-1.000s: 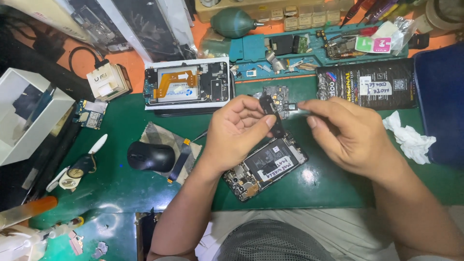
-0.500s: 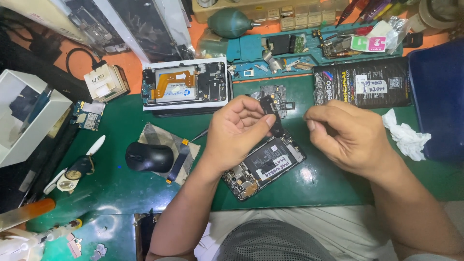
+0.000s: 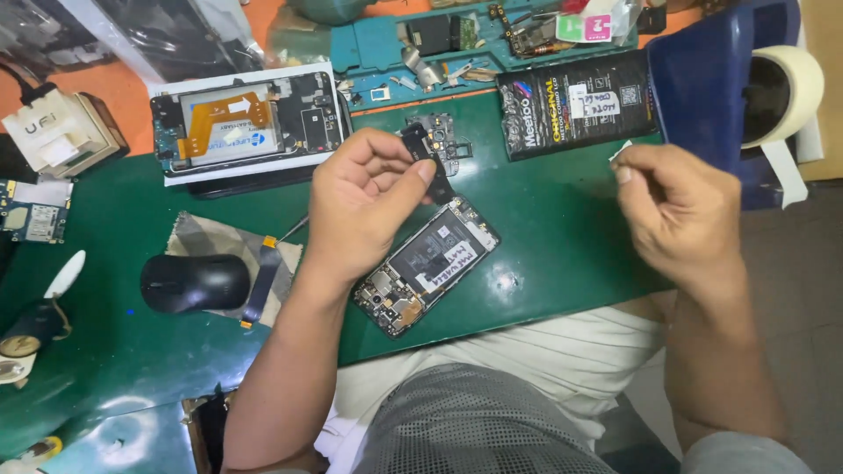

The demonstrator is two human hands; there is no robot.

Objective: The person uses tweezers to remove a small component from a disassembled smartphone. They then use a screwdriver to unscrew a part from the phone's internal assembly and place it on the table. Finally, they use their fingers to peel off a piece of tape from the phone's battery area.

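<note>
We find the left hand at the centre of the frame, grasping a small black part between thumb and fingertips; the part stands tilted, its lower end just above the top edge of the opened phone. That phone lies face down and slantwise on the green mat, just below and right of the left hand, back cover off, with its battery and circuit board exposed. We cannot tell whether the black part touches the phone.

The right hand is at the right of the frame, well apart from the phone, fingers curled, pinching a small white scrap at its upper left corner. What the scrap is we cannot tell.

In the upper left of the frame a second opened phone with an orange flex cable lies flat on a white sheet. Between it and the left hand's part, a small dark bracket rests on the mat. A black battery pack lies in the upper centre-right, just beside a blue tray. A roll of tape stands at the upper right edge. At left centre a black computer mouse rests on a grey cloth, with a flat ribbon cable just beside it. A white adapter box sits at the far upper left.
</note>
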